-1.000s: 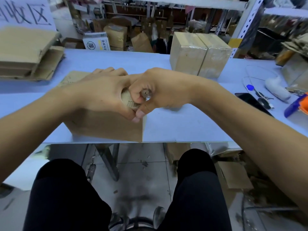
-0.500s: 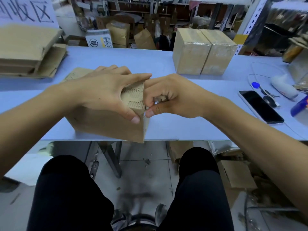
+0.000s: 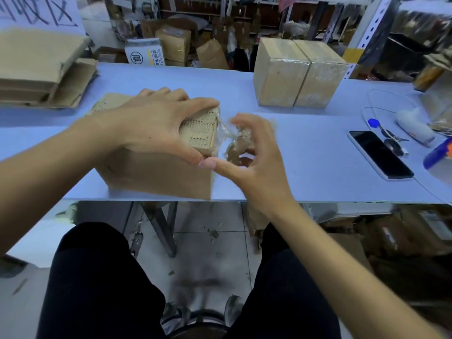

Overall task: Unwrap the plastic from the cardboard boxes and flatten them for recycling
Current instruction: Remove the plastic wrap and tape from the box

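A brown cardboard box [image 3: 159, 177] stands at the front edge of the pale blue table [image 3: 313, 167]. My left hand [image 3: 156, 126] lies over its top and clamps the near right corner, thumb on the front face. A crumpled wad of clear plastic wrap [image 3: 233, 143] stretches from that corner into my right hand [image 3: 256, 167], whose curled fingers hold it just right of the box. Two more boxes [image 3: 298, 74], still shiny with wrap, stand side by side at the back of the table.
A stack of flattened cardboard [image 3: 41, 67] lies at the back left. To the right are a phone [image 3: 380, 154], keys with a blue tag [image 3: 374, 123], a white object [image 3: 413, 126] and a blue and orange tool [image 3: 440, 155]. My knees are under the table edge.
My right hand has pulled away to the right of the box corner, drawing the plastic out with it, and its fingers have spread. The left hand still holds the box.
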